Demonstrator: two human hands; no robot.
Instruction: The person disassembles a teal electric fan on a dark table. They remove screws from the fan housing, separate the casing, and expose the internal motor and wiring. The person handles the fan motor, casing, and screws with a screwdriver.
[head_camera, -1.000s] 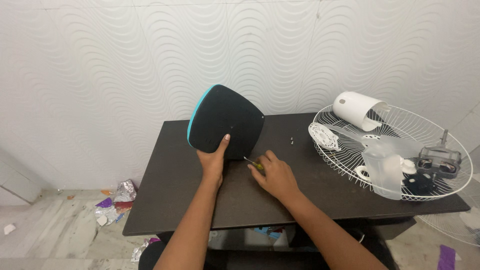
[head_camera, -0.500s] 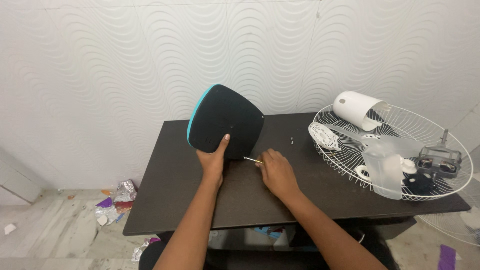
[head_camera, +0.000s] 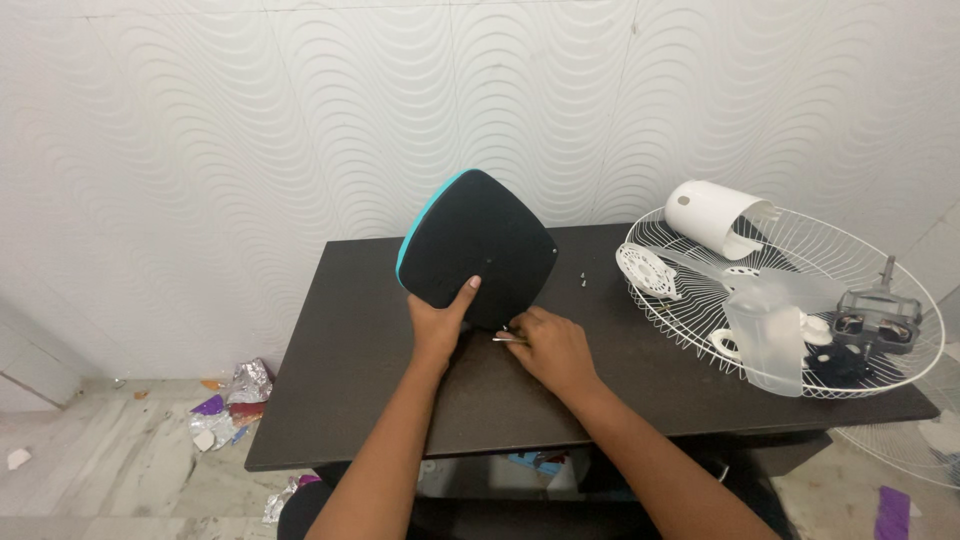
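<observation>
Far left, on the pale floor beneath the wavy white wall, I see a heap of crumpled foil wrappers (head_camera: 232, 403). Moving right, the dark table (head_camera: 340, 390) fills the middle of my view. My left hand (head_camera: 438, 325) is clamped on the lower edge of a black rounded-square panel with a teal rim (head_camera: 478, 245), thumb pressed flat against its dark face; the panel stands tilted on its lower corner at the table's centre, close to the wall. Just right of that, my right hand (head_camera: 552, 350) rests on the tabletop with its fingers closed around a thin metal shaft (head_camera: 507, 340), whose tip points at the panel's bottom edge, right beside my left thumb base; whether tip and panel touch I cannot tell. Behind the right hand, a few small screws (head_camera: 582, 277) lie loose on the table. At the right end sits a white wire fan guard (head_camera: 900, 262), lying flat and overhanging the table edge. It holds a white cylindrical housing (head_camera: 712, 217), a white round disc (head_camera: 647, 271), a translucent fan blade (head_camera: 775, 320) and a dark motor block (head_camera: 878, 318). A purple scrap (head_camera: 893, 513) lies on the floor at far right.
</observation>
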